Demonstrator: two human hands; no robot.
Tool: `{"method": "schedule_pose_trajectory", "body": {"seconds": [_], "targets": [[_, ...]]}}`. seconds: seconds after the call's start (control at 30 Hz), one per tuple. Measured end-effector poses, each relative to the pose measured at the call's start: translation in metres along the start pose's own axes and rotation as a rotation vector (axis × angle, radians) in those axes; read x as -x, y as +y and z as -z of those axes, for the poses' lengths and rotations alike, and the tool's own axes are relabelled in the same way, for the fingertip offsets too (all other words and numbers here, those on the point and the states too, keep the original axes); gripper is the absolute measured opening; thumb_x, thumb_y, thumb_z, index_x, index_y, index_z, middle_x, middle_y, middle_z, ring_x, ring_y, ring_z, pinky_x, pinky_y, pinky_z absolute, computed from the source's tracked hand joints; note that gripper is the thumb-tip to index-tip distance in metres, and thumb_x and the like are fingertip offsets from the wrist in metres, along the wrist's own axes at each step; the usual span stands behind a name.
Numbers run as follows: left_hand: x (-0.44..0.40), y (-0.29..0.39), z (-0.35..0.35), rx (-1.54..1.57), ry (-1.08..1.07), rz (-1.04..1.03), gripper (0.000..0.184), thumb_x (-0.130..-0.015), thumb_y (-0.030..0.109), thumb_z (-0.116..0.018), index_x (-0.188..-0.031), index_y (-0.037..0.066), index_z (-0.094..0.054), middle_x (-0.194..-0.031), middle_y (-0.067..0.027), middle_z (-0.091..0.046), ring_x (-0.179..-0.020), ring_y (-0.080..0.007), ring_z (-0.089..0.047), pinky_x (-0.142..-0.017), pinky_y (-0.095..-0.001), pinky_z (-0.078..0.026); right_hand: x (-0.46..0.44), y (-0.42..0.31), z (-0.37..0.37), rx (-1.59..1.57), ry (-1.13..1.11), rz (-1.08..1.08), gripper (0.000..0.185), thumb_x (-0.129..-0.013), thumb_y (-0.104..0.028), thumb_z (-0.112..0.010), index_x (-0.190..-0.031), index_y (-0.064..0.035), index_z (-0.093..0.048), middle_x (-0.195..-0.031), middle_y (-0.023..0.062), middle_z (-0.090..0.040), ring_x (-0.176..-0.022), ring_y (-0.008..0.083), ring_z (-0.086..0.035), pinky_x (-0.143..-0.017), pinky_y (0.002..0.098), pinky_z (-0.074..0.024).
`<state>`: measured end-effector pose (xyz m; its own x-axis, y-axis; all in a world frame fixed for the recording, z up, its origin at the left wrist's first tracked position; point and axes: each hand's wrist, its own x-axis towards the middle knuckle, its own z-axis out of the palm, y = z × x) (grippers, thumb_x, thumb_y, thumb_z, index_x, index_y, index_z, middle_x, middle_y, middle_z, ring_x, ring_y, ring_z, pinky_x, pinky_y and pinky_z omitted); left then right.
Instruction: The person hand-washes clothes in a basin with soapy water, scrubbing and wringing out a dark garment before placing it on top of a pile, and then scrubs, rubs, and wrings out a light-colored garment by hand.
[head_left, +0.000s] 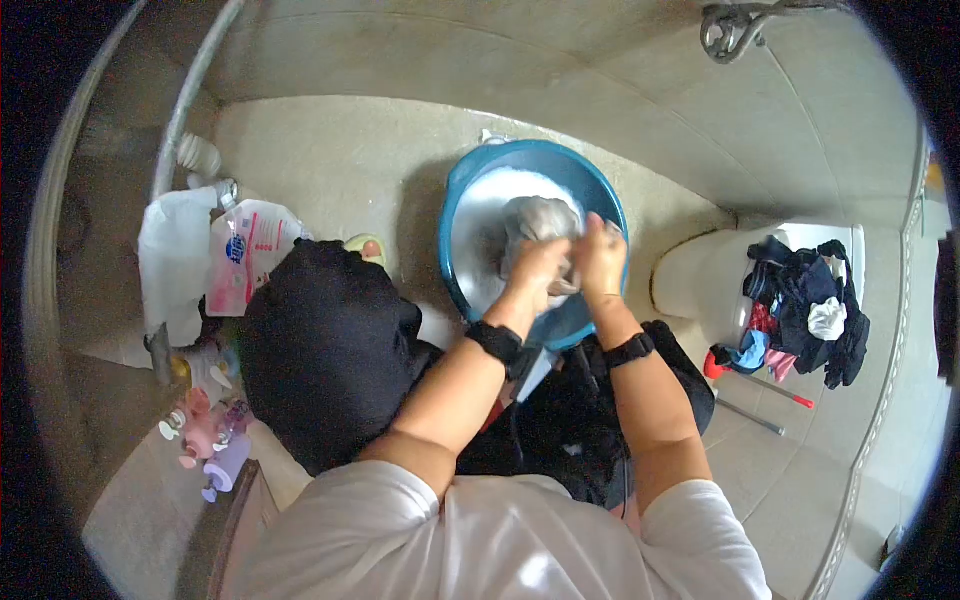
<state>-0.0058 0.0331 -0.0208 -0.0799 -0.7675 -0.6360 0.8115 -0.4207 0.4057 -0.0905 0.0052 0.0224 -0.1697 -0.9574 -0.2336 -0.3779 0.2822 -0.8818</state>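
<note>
A blue basin of foamy, whitish water stands on the floor in front of me. Over the basin, both hands grip a wet, greyish piece of clothing, bunched up and partly resting in the suds. My left hand is closed on the cloth near the middle. Close beside it on the right, my right hand is closed on another part of the same cloth. What kind of garment it is cannot be made out. Each wrist wears a dark band.
A toilet stands right of the basin, with a heap of dark and coloured clothes on it. To the left are a pink-and-white detergent bag and several pump bottles. A metal pipe runs along the left.
</note>
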Motion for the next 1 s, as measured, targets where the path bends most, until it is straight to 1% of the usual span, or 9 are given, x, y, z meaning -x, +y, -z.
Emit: {"method": "schedule_pose_trajectory", "body": {"seconds": [0.1,0.17,0.33,0.43,0.47,0.53,0.63,0.7,1.0], "targets": [[0.013,0.006,-0.010,-0.422,-0.045,-0.195,0.042,-0.062,0.006,-0.060,-0.103,-0.002,-0.057,-0.096,-0.0091,-0.061,-0.085,-0.0194,-0.060,-0.075,-0.0288,-0.047,-0.020,0.058,0.021,0.095,0.139,-0.055,0.029,-0.086,-0.024,-0.052,-0.072,-0.0015,-0.063,-0.071,0.0107,-0.063,-0.063,0.0168,-0.055,-0.059,0.0338,-0.0444],[0.012,-0.004,-0.007,-0.469,-0.071,-0.271,0.042,-0.062,0.006,-0.060,-0.104,-0.001,-0.057,-0.097,-0.0091,-0.061,-0.086,-0.0195,-0.060,-0.075,-0.0291,-0.047,-0.034,0.114,0.041,0.247,-0.158,-0.105,0.024,-0.085,-0.024,-0.052,-0.088,-0.0036,-0.064,-0.089,0.0102,-0.065,-0.080,0.0203,-0.061,-0.070,0.0331,-0.0468],[0.011,0.015,-0.020,-0.669,-0.244,-0.428,0.043,-0.063,0.012,-0.067,-0.104,0.001,-0.057,-0.101,-0.0105,-0.062,-0.092,-0.0197,-0.060,-0.080,-0.0312,-0.047,-0.029,0.006,0.078,-0.643,-0.678,-0.681,0.059,-0.087,-0.047,-0.046,-0.127,-0.0041,-0.043,-0.118,0.0130,-0.055,-0.103,0.0276,-0.056,-0.089,0.0418,-0.0454],[0.038,0.018,-0.034,-1.074,-0.370,-0.479,0.052,-0.064,0.024,-0.074,-0.107,0.002,-0.054,-0.103,-0.0192,-0.060,-0.098,-0.0307,-0.059,-0.084,-0.0378,-0.045,-0.034,-0.040,0.060,-0.462,-0.695,-0.518,0.075,-0.079,-0.058,-0.054,-0.125,0.0003,-0.043,-0.118,0.0174,-0.055,-0.100,0.0279,-0.058,-0.086,0.0401,-0.0472],[0.043,0.014,-0.035,-1.141,-0.434,-0.511,0.055,-0.064,0.026,-0.074,-0.108,0.002,-0.053,-0.103,-0.0197,-0.060,-0.099,-0.0320,-0.058,-0.085,-0.0385,-0.044,-0.043,-0.038,0.061,-0.132,-0.730,-0.556,0.061,-0.081,-0.042,-0.062,-0.122,-0.0003,-0.047,-0.110,0.0171,-0.058,-0.093,0.0256,-0.059,-0.082,0.0352,-0.0485],[0.041,0.018,-0.025,-0.893,-0.568,-0.373,0.059,-0.069,0.034,-0.073,-0.111,0.000,-0.051,-0.106,-0.0166,-0.059,-0.102,-0.0284,-0.056,-0.085,-0.0362,-0.044,-0.049,-0.049,0.053,0.353,-0.564,-0.487,0.049,-0.076,-0.019,-0.066,-0.119,-0.0018,-0.050,-0.103,0.0137,-0.061,-0.088,0.0218,-0.059,-0.079,0.0320,-0.0483],[-0.003,-0.008,0.000,-0.082,-0.586,0.148,0.063,-0.083,0.059,-0.049,-0.114,0.005,-0.053,-0.103,-0.0096,-0.061,-0.093,-0.0208,-0.060,-0.081,-0.0329,-0.047,-0.032,-0.056,0.048,0.106,-0.513,-0.063,0.050,-0.072,-0.009,-0.062,-0.120,0.0000,-0.048,-0.105,0.0113,-0.059,-0.091,0.0193,-0.057,-0.081,0.0319,-0.0466],[-0.018,0.008,0.020,0.117,-0.532,0.491,0.092,-0.069,0.082,-0.035,-0.115,0.004,-0.053,-0.107,-0.0092,-0.060,-0.098,-0.0211,-0.057,-0.085,-0.0335,-0.045,-0.015,-0.065,0.047,0.074,-0.501,0.061,0.052,-0.072,-0.008,-0.063,-0.121,0.0001,-0.046,-0.109,0.0108,-0.057,-0.096,0.0192,-0.055,-0.084,0.0319,-0.0451],[-0.019,0.045,0.010,0.591,-0.569,0.375,0.089,-0.072,0.077,-0.042,-0.122,0.004,-0.047,-0.117,-0.0134,-0.055,-0.103,-0.0282,-0.055,-0.090,-0.0415,-0.044,0.064,-0.067,0.047,0.616,-0.631,0.270,0.074,-0.062,-0.006,-0.064,-0.130,-0.0001,-0.036,-0.125,0.0159,-0.047,-0.119,0.0259,-0.043,-0.100,0.0344,-0.0323]]}}
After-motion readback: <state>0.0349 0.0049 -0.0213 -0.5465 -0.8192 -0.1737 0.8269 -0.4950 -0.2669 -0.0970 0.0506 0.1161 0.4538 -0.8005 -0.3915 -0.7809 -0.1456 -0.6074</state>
